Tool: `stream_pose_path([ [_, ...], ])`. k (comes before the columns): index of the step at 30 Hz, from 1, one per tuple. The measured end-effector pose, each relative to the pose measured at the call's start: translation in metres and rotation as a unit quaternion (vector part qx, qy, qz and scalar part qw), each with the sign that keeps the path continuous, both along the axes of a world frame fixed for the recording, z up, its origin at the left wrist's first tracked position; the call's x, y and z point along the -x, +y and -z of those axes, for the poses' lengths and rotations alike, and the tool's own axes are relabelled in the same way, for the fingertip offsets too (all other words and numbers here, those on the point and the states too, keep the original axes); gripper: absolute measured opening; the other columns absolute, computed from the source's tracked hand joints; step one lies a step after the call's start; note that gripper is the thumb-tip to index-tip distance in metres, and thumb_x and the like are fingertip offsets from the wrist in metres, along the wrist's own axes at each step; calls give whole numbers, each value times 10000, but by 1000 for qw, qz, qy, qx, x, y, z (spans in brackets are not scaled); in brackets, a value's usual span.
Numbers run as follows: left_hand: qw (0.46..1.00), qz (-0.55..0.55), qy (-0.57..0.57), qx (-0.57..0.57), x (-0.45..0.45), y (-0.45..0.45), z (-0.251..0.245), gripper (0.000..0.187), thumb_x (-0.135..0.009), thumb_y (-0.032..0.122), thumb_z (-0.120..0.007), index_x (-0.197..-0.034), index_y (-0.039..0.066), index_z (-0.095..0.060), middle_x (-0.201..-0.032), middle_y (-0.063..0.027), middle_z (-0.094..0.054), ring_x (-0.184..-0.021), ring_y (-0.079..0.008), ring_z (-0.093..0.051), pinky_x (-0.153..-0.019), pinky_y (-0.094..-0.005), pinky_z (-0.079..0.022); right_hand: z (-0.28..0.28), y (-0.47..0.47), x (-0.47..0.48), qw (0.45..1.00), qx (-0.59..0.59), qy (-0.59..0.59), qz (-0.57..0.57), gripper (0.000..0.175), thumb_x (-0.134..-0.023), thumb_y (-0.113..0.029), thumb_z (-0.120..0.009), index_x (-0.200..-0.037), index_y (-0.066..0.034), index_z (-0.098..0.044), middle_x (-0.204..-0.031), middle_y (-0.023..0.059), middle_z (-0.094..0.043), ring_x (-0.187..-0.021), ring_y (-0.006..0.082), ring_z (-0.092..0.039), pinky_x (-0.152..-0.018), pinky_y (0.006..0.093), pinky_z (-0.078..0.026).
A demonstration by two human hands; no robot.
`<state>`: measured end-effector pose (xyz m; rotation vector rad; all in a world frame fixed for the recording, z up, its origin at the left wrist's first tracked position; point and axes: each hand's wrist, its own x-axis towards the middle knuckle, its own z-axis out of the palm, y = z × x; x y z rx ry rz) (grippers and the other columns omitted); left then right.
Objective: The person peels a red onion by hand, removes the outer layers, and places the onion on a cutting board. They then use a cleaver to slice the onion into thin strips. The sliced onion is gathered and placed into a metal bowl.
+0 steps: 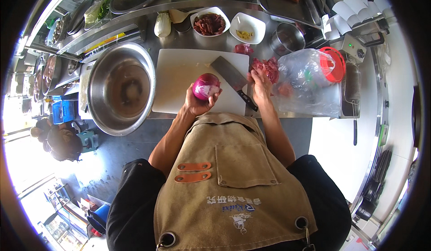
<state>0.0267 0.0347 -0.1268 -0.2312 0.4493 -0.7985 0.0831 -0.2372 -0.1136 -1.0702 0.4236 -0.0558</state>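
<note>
My left hand (pixel 199 104) holds a red onion (pixel 206 86) above the front of a white cutting board (pixel 178 72). The onion is purple with a pale patch on its near side. Beside the pile of red onion skins (pixel 267 69), my right hand (pixel 261 84) has its fingers partly apart; a small bit of skin near the fingertips cannot be ruled out. A cleaver (pixel 230 74) with a black handle lies slantwise on the board's right part, its handle towards me. Another piece of onion skin (pixel 243 49) lies at the board's far right corner.
Left of the board stands a large steel bowl (pixel 129 89) with cloudy liquid. Behind are a white bowl of dark red sliced food (pixel 209 21), a white bowl with yellow pieces (pixel 247 28), a cabbage (pixel 163 25) and a steel pot (pixel 288 38). A plastic bag (pixel 303 82) lies right.
</note>
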Motion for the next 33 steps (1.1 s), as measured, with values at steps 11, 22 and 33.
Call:
stream_pose_path([
  [11, 975, 52, -141, -167, 1, -7, -25, 642, -1019, 572, -386, -1369, 60, -555, -1176, -168, -698, -939, -306, -728, -718, -412, -657, -76, 59, 45, 828, 374, -260, -327, 619, -871, -251, -815, -1398, -25, -581, -1416, 183, -590, -1298, 280, -580, -1034, 413, -508],
  [22, 882, 54, -186, -430, 2, -17, -51, 575, -929, 580, -633, -1367, 218, -549, -1252, -69, -640, -1108, -245, -641, -900, -511, -528, -44, 49, 54, 896, 342, -98, -265, 344, -936, -242, -759, -1174, -3, -692, -1035, 137, -720, -766, 192, -729, -667, 300, -581],
  [33, 862, 57, -225, -451, 6, -17, -47, 495, -930, 359, -612, -1315, 48, -590, -1189, -140, -664, -977, -253, -694, -858, -412, -586, -75, 46, 44, 799, 474, -241, -282, 234, -856, -166, -794, -1006, 6, -742, -966, 153, -735, -788, 307, -730, -693, 362, -592],
])
